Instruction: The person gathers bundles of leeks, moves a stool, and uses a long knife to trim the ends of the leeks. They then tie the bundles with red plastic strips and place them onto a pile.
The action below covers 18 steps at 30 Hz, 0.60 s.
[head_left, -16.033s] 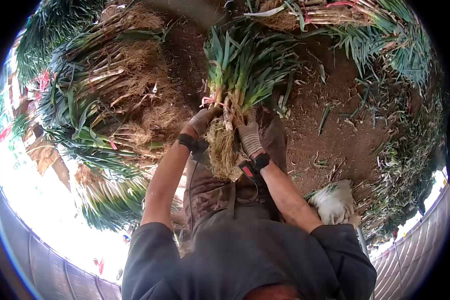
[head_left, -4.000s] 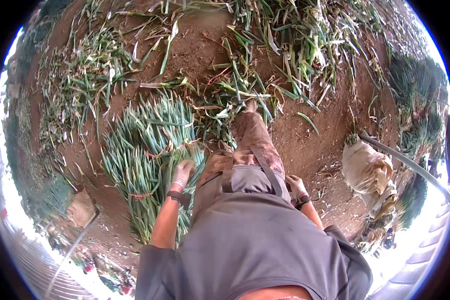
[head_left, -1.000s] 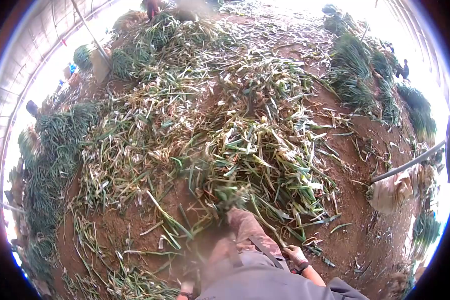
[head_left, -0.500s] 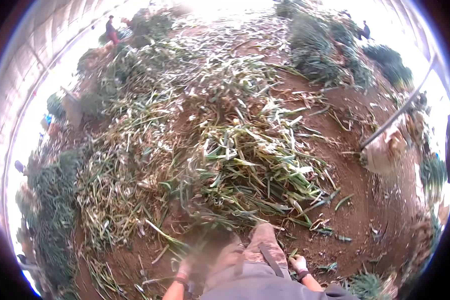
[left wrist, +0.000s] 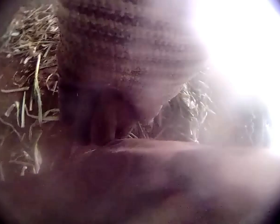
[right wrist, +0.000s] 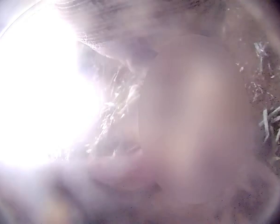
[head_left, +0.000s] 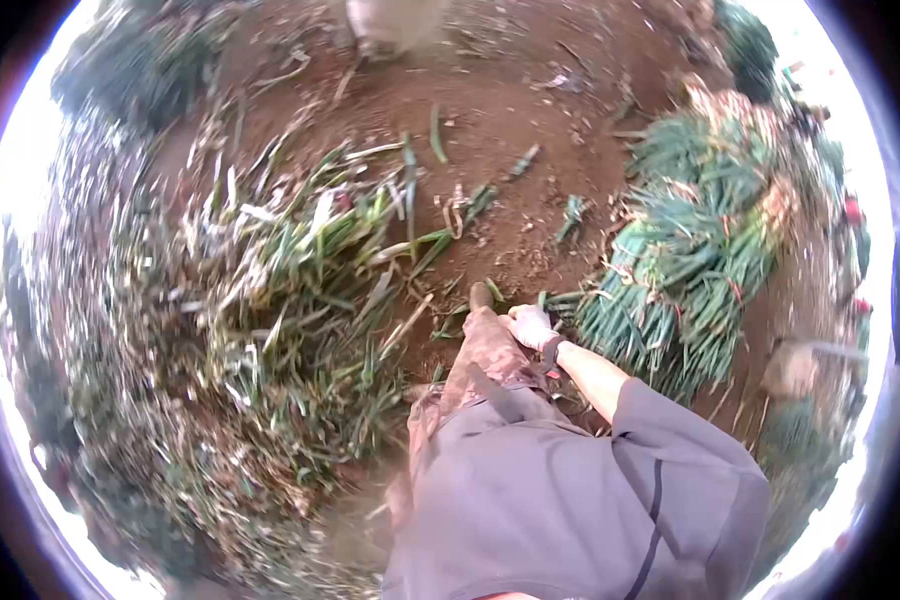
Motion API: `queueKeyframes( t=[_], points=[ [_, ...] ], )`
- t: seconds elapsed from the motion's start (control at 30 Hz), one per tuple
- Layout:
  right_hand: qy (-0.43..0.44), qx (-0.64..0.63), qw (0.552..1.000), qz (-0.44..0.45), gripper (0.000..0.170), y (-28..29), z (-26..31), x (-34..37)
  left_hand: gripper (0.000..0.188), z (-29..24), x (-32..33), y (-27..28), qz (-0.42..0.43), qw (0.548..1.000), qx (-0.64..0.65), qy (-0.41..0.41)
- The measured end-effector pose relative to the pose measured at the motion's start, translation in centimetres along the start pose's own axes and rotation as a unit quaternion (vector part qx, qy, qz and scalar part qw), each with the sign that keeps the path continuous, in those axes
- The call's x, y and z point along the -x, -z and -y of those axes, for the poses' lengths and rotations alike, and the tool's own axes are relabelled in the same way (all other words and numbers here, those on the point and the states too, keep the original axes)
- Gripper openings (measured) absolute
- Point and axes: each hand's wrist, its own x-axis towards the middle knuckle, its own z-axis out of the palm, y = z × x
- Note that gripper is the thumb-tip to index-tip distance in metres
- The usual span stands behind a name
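Note:
My right hand (head_left: 530, 325), in a pale knit glove with a dark band at the wrist, hangs beside my thigh in the head view. Its fingers are loosely curled and nothing shows in them. To its right lie bundles of leek-like green stalks (head_left: 660, 320), their leaf ends toward me. The head view does not show my left hand. A ribbed knit glove on the left hand (left wrist: 130, 51) fills the upper left wrist view, dark and blurred, with no object visible in it. In the right wrist view, haze and glare hide most of the hand.
A wide heap of cut leaves and trimmings (head_left: 300, 280) covers the ground on the left. Scattered leaf pieces lie on the brown soil (head_left: 530, 220) ahead. A pale blurred bulk (head_left: 395, 20) stands at the top. At the far right is a tan block-like object (head_left: 790, 368) beside a grey bar.
Earlier, both hands held a rooted bundle; later they hang apart from it. Since half a second ago, the view has turned right, bringing bundles beside my right hand; my left hand has left the head view.

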Motion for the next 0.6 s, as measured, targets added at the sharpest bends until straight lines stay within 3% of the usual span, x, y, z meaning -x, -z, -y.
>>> queueKeyframes(
  t=[0.1,0.13,0.17,0.2,0.23,0.27,0.33,0.37,0.4,0.5,0.53,0.6],
  points=[
    [-0.055,-0.014,0.998,0.001,0.041,2.8,-7.3,-2.7,0.022,-8.6,-3.4,0.8,0.035,0.986,-0.128,-0.099],
    [-0.086,-0.047,0.995,-0.011,0.040,3.9,-10.1,-3.4,0.022,-11.8,-4.4,0.8,0.047,0.966,-0.203,-0.152],
    [-0.114,-0.077,0.990,-0.022,0.040,5.3,-12.6,-4.0,0.021,-18.0,-4.9,-0.4,0.091,0.901,-0.387,-0.173],
    [-0.150,-0.106,0.982,-0.052,0.039,6.3,-15.1,-4.2,0.021,-18.0,-7.6,-0.8,0.080,0.977,-0.173,-0.097],
    [-0.172,-0.146,0.971,-0.076,0.035,7.6,-17.5,-4.7,0.021,-18.3,-11.1,-1.5,0.073,0.996,0.051,-0.014],
    [-0.197,-0.173,0.955,-0.136,0.031,10.3,-21.5,-5.2,0.021,-24.2,-14.0,-4.2,0.060,0.995,0.006,-0.075],
    [-0.229,-0.219,0.924,-0.213,0.027,10.3,-27.5,-5.4,0.019,-28.8,-17.3,-6.2,0.075,0.995,0.043,-0.047],
    [-0.247,-0.246,0.904,-0.247,0.026,9.8,-30.4,-5.9,0.018,-33.7,-17.2,-7.6,0.053,0.998,0.017,-0.019],
    [-0.255,-0.245,0.899,-0.258,0.026,11.9,-30.7,-4.9,0.019,-37.0,-17.9,-8.4,0.077,0.993,-0.058,-0.064],
    [-0.342,-0.257,0.868,-0.253,0.028,14.2,-32.6,-3.8,0.016,-46.5,-17.9,-11.4,0.093,0.987,-0.125,-0.044],
    [-0.350,-0.265,0.860,-0.260,0.029,13.6,-33.5,-3.6,0.016,-46.4,-20.1,-11.9,0.105,0.987,-0.100,-0.071],
    [-0.339,-0.171,0.884,-0.271,0.030,15.9,-30.2,-1.8,0.019,-49.6,-21.5,-13.1,0.120,0.973,-0.152,-0.128]
  ],
)
